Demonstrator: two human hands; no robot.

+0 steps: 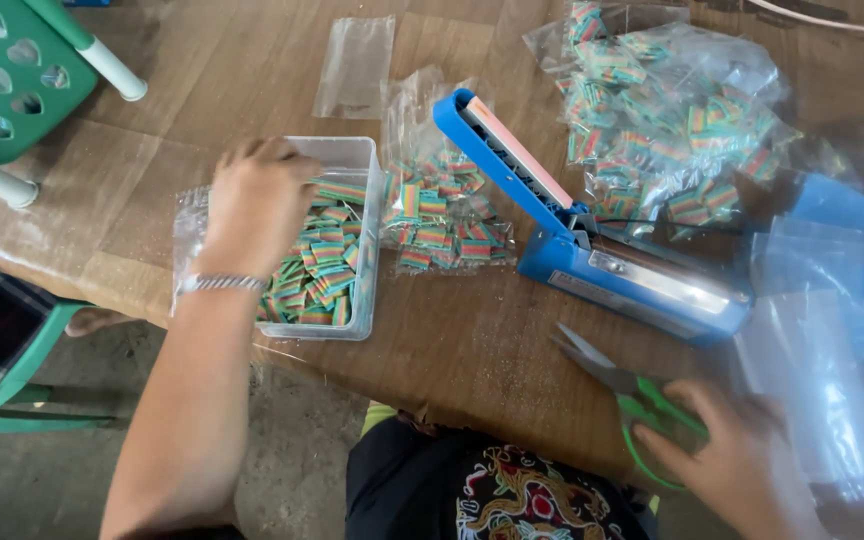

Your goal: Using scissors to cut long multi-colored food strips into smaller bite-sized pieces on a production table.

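Left hand (252, 205), fingers curled down, reaches into clear plastic tub (367, 160) of rainbow-striped candy pieces (322, 275) directly beneath it, grasp hidden; blue heat sealer (592, 250) mid-table; right hand (742, 460) lies loosely on green-handled scissors (642, 400), not clenched.

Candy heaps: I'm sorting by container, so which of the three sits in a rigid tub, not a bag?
The heap under the left hand, in the clear plastic tub. The middle heap and the far-right heap lie in soft clear bags.
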